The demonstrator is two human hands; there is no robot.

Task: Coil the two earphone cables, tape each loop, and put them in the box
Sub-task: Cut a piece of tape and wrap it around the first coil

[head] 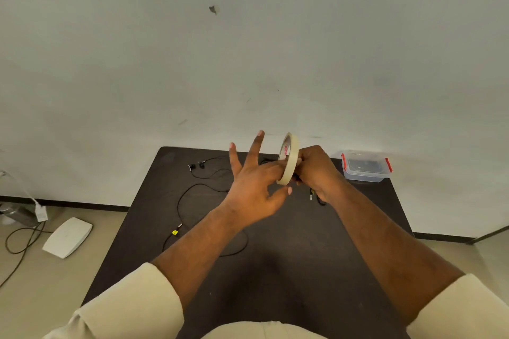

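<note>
A cream tape roll stands on edge above the black table. My left hand has its index finger through the roll and its thumb under the rim, with the other fingers spread straight. My right hand is curled against the roll's right edge and grips a bunched black earphone cable, whose plug hangs below the hand. The second earphone cable lies loose on the table, earbuds at the back left and a yellow-tagged plug near the front. A clear box with red latches sits at the back right corner.
The table stands against a pale wall. On the floor to the left lie a white flat device, a white adapter and dark cords.
</note>
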